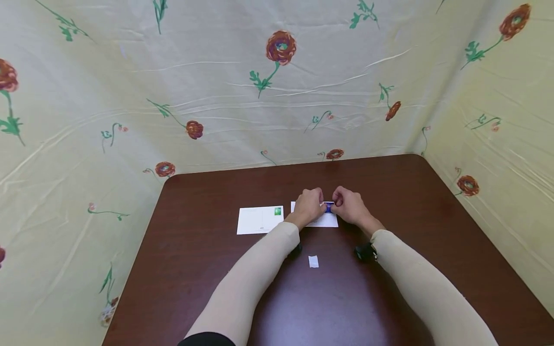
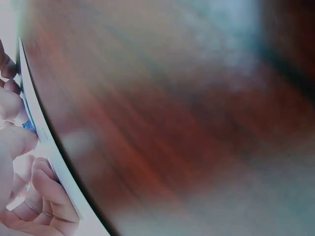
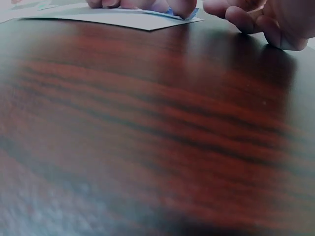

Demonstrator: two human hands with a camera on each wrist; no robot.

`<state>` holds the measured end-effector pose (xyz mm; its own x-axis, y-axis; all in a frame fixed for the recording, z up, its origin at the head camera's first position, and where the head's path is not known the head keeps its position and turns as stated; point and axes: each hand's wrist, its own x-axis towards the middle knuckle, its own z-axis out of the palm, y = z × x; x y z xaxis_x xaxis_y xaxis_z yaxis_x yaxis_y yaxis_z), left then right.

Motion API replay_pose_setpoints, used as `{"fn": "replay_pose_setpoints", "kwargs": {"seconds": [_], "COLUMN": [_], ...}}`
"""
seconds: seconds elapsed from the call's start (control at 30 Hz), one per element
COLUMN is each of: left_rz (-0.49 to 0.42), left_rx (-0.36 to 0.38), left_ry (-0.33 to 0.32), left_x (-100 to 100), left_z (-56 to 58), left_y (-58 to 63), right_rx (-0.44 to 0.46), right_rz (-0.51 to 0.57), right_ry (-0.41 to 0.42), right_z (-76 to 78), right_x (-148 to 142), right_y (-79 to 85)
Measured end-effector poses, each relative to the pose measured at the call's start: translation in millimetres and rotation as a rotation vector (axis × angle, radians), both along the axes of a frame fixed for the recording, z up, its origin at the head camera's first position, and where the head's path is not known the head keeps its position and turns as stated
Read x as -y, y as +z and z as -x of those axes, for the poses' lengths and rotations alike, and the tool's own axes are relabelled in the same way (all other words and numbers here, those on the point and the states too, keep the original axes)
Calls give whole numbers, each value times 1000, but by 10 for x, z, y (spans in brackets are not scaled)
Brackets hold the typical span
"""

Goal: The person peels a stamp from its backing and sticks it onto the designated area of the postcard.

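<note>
A blue stamp lies at the upper right corner of a white card. My left hand is over this card, with its thumb at the stamp's edge and its other fingers curled beside it. From the right, my right hand reaches in, its thumb on the stamp's other side. The right hand's curled fingers are low over the table, beyond the card. In the right wrist view the stamp's edge stands up slightly. I cannot tell whether the thumbs press or pinch it.
Left of the hands lies a second white card bearing a green stamp. A small white paper piece is on the dark brown table, between the forearms. Flower-patterned sheeting hangs behind and beside the table.
</note>
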<state>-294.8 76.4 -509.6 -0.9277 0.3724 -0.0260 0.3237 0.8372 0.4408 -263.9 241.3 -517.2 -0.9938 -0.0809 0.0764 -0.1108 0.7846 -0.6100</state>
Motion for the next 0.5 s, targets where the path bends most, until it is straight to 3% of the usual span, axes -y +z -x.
{"fn": "replay_pose_setpoints", "kwargs": {"seconds": [0.27, 0.5], "left_rz": [19, 15], "left_rx": [-19, 29], "left_ry": [-44, -51], "left_x": [15, 27], "left_z": [5, -13], "left_y": [10, 30], "right_rx": [-22, -35], "right_rz": [-73, -104], "right_ry": [74, 78], "right_z": [4, -25], "right_x": [38, -7], "right_y": [3, -1]}}
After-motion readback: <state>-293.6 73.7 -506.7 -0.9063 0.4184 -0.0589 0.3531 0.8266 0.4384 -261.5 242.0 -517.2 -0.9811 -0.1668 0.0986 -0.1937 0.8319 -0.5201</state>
